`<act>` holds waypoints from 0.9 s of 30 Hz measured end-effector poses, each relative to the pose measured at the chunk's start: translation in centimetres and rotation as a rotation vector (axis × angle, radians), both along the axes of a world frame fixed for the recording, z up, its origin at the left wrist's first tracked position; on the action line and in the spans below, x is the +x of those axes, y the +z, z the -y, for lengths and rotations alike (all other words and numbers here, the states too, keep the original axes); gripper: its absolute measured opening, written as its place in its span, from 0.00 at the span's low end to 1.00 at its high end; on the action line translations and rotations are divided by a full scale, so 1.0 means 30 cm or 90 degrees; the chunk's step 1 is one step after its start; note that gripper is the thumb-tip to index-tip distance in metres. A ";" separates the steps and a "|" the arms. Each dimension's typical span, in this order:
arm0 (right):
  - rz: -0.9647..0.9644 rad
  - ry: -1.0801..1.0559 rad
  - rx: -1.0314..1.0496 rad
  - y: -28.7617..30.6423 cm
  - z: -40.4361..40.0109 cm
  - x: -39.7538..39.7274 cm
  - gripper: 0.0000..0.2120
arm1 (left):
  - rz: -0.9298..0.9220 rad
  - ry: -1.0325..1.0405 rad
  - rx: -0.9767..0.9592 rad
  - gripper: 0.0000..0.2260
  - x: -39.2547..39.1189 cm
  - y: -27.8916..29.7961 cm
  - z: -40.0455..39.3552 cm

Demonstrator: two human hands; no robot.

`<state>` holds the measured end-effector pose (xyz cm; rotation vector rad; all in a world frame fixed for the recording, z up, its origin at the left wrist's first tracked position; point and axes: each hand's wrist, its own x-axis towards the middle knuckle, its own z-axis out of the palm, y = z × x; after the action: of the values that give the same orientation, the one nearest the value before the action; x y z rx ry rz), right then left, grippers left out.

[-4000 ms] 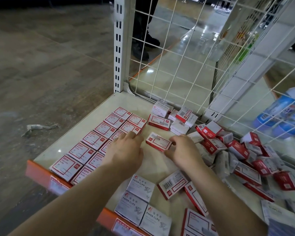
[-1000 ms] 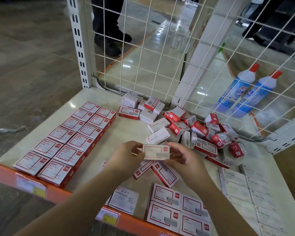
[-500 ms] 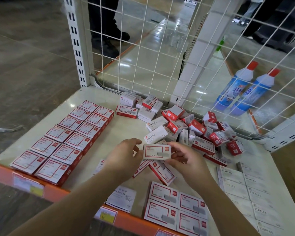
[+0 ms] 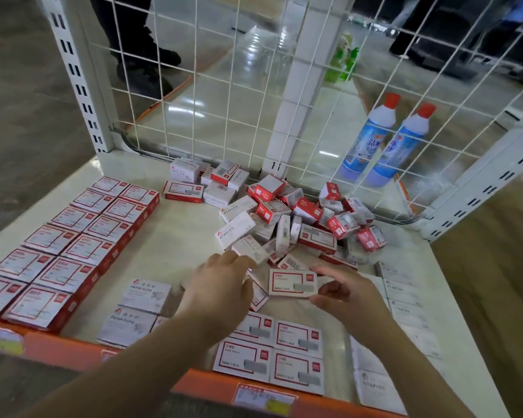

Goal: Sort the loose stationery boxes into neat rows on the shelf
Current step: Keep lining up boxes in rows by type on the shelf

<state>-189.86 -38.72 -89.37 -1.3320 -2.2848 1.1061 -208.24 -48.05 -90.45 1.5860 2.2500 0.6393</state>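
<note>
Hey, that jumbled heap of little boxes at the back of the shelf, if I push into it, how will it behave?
The heap would probably scatter rather than slide as one: its boxes lie at all angles. Several boxes stand on edge, so they may well topple. They look like stiff card, likely to keep their shape.

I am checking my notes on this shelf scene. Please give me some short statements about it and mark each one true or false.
1. The right hand holds a red-framed box. True.
2. The left hand also grips that box. False: it is apart from the box, to its left.
3. The neat double row lies on the right side of the shelf. False: it lies on the left side.
4. A loose pile lies near the wire mesh at the back. True.
5. Two blue bottles stand on the shelf among the boxes. False: they stand behind the mesh.
</note>
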 end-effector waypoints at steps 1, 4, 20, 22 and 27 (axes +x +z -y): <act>0.002 -0.003 0.003 0.000 0.001 0.019 0.20 | -0.009 -0.027 -0.005 0.16 0.015 -0.001 0.001; 0.004 -0.017 0.002 -0.010 0.004 0.068 0.20 | -0.023 -0.099 -0.023 0.15 0.057 -0.003 0.001; 0.118 -0.008 -0.075 -0.090 0.012 0.080 0.19 | -0.083 -0.238 -0.092 0.16 0.106 -0.016 0.012; 0.127 -0.001 -0.085 -0.086 0.010 0.080 0.21 | -0.089 -0.251 -0.100 0.16 0.109 -0.015 0.006; 0.121 0.024 -0.091 -0.081 0.015 0.079 0.23 | -0.104 -0.265 -0.115 0.18 0.113 -0.016 -0.006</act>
<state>-187.48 -39.16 -91.79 -1.5137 -2.4122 1.2234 -204.85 -47.86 -90.94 1.9846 1.9216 0.1953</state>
